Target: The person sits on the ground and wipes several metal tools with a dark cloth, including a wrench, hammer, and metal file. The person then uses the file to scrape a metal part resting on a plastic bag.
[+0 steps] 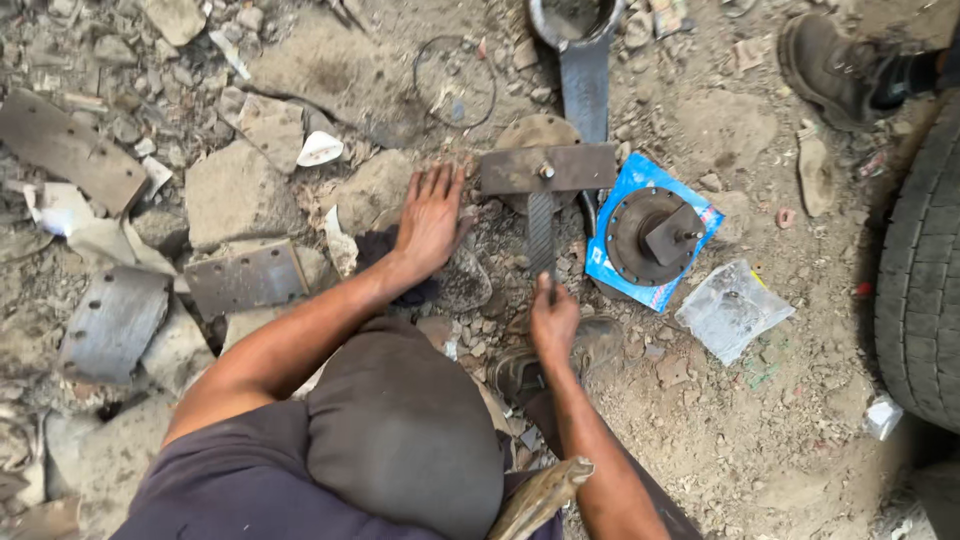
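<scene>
My left hand (432, 218) lies flat, fingers spread, on a stone on the ground, just left of a T-shaped metal tool (547, 170). That tool has a flat crossbar with a bolt in its middle and a ribbed shaft (541, 240) running toward me. My right hand (552, 318) grips the near end of that shaft. Under the crossbar lies a round metal disc (540, 130). To the right, a round flanged metal part (652, 235) sits on a blue packet (630, 180).
Broken stones and curved metal plates (245, 278) litter the left. A large ring wrench (583, 60) lies beyond the tool, a wire ring (455, 80) beside it. A clear plastic bag (730, 308) lies right; a tyre (925, 280) and another person's boot (835, 65) stand further right.
</scene>
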